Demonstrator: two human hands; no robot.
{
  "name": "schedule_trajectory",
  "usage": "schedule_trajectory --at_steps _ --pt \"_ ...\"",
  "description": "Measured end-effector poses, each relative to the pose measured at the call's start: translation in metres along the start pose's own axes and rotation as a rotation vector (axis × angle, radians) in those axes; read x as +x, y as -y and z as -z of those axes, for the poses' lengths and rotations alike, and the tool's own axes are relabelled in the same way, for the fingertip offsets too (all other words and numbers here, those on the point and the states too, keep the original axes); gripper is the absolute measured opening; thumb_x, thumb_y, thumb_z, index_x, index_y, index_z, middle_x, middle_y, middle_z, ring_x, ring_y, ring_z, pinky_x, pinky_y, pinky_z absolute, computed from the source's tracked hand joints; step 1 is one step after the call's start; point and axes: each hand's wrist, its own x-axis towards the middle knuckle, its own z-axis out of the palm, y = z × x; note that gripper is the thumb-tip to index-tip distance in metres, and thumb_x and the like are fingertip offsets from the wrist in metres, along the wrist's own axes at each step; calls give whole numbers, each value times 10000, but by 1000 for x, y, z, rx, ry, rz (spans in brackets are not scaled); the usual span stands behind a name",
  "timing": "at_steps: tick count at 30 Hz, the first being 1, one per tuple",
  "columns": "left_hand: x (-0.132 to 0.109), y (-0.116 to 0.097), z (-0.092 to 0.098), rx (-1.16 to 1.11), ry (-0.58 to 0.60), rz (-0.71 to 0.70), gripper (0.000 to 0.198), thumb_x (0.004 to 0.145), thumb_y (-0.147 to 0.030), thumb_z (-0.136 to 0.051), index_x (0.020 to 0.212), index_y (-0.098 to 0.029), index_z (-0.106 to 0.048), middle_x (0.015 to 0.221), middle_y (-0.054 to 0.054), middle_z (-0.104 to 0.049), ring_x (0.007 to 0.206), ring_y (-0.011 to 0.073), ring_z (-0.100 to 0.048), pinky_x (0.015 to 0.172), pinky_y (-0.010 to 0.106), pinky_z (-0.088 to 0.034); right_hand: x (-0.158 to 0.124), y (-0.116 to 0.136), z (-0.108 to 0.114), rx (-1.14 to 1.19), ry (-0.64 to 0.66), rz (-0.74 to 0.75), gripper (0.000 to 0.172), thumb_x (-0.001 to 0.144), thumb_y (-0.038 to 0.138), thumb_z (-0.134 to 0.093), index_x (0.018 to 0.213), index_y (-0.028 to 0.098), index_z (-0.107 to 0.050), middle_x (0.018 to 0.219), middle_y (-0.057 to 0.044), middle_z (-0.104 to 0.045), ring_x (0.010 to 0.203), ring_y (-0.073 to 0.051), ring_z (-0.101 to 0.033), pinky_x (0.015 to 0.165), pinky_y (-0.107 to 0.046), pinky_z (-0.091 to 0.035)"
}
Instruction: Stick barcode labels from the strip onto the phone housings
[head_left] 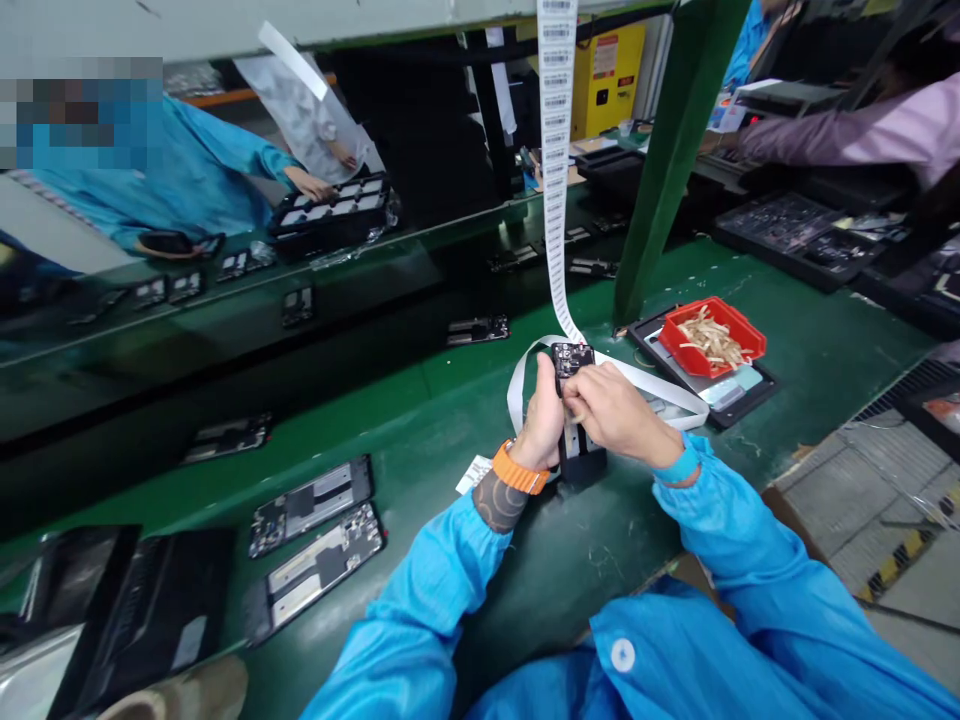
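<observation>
The right hand (621,412) hides part of the phone assembly (573,358) at centre. The top edge cuts the label strip (556,130), its print illegibly small; lower left, a beige ring (219,685) is cropped.

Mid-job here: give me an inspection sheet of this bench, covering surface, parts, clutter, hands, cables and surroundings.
Surface: green bench top, glossy.
Job's things: opened phone chassis in the left hand, circuit board exposed; two more chassis side by side, lower left of the view.
Clutter: barcode label strip hanging down behind the held chassis; red bin of pale strips.
Left hand: grips the chassis.
Right hand: fingers bent over the chassis; cannot tell whether they pinch anything.
Cables: nothing seen for certain.
Surroundings: green post, yellow cabinet, co-worker's hand at a black tray.
</observation>
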Motion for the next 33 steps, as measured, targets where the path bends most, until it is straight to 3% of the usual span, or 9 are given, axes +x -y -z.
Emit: schedule_trajectory --at_steps 4,6,9,12,15,18,21,26,33 --pt "1 -19 0 -18 64 137 944 932 -801 -89 1028 -105 -720 717 121 -708 636 242 -707 648 372 -597 -31 -11 43 201 56 -49 185 1009 223 -448 834 232 -508 765 -18 -605 702 -185 -531 688 -316 -416" --pt "4 -30 6 -6 92 188 989 902 -832 -67 1026 -93 -713 708 136 -706 584 249 -694 593 384 -592 -41 -46 72 110 -92 -265 158 999 249 -466 861 240 -541 773 -19 -618 671 -182 -540 652 -307 -416" --pt "19 -45 17 102 66 195 922 933 -799 -117 1071 -98 -700 714 130 -715 550 240 -693 539 353 -580 -44 -120 103 -321 -356 -612 156 951 220 -456 876 206 -592 843 -82 -665 762 -224 -588 714 -335 -419" --pt "45 -53 25 233 30 175 822 976 -736 -174 1112 -102 -680 707 121 -718 522 232 -693 505 327 -571 -46 -181 116 -552 -42 -752 236 938 215 -447 859 152 -661 925 -148 -706 879 -257 -613 780 -351 -406" --pt "68 -56 25 250 158 240 847 969 -740 -147 1108 -92 -675 734 148 -722 538 263 -706 498 361 -576 -47 -200 116 -597 69 -746 309 950 291 -464 838 136 -707 916 -169 -699 912 -281 -605 791 -372 -406" --pt "81 -56 23 161 328 282 885 964 -743 -112 1152 -82 -670 767 168 -723 580 278 -715 537 400 -593 -44 -183 110 -603 -117 -734 267 913 270 -506 978 129 -722 1002 -187 -685 982 -314 -601 836 -420 -439" --pt "80 -53 22 56 391 260 904 967 -732 -84 1216 -73 -651 803 170 -721 667 284 -728 589 424 -608 -31 -139 86 -373 -377 -615 198 902 222 -527 981 159 -698 977 -147 -693 935 -280 -640 854 -419 -495" --pt "45 -55 25 -122 492 274 985 935 -774 -40 1306 -59 -608 919 188 -720 798 296 -730 690 452 -611 0 -63 20 221 -365 -332 159 906 234 -606 1047 208 -676 1007 -72 -699 825 -193 -680 714 -331 -573" --pt "-19 -58 32 -284 571 387 1021 857 -882 -122 1327 -116 -606 995 198 -706 853 335 -714 720 507 -579 -2 -34 9 84 -451 62 199 966 183 -588 1117 242 -704 1012 -81 -701 938 -216 -676 816 -388 -586"
